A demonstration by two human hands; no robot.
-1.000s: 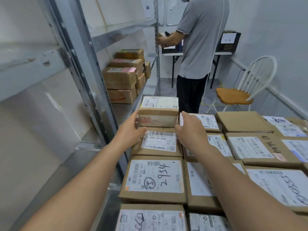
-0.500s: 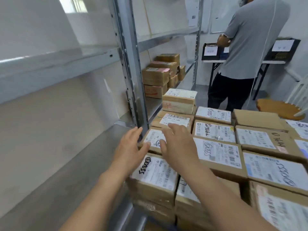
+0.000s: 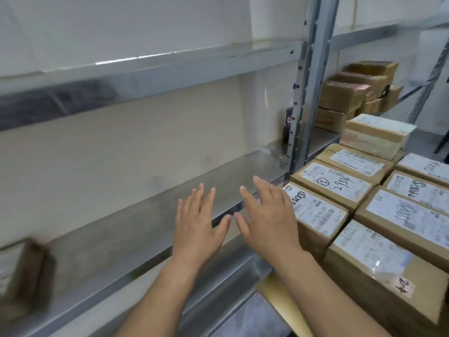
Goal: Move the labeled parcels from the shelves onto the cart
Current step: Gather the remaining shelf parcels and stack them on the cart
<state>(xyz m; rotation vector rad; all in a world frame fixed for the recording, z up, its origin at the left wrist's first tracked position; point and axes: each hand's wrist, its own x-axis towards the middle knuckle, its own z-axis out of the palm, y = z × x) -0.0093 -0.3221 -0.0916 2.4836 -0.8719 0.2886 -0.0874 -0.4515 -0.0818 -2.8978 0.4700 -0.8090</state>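
My left hand [image 3: 198, 226] and my right hand [image 3: 266, 215] hover side by side, fingers spread, over the front edge of a grey metal shelf [image 3: 136, 215]; neither holds anything. To the right, several brown labelled parcels [image 3: 332, 188] lie packed together on the cart, whose yellow edge [image 3: 279, 288] shows below them. One taped parcel [image 3: 376, 135] sits on top at the far end. A blurred labelled parcel [image 3: 21, 276] stands on the shelf at the far left. More brown parcels [image 3: 352, 93] are stacked on the shelf bay beyond the upright.
A grey steel upright [image 3: 306, 88] divides the shelf bays. An upper shelf [image 3: 145, 74] runs overhead. A dark purple object [image 3: 289, 125] stands behind the upright against the wall. The shelf surface between my hands and the left parcel is bare metal.
My view has swung left from the cart to the shelf. Both hands left the parcels on the cart and moved left over the shelf edge, fingers spread. The person at the desk is out of view.
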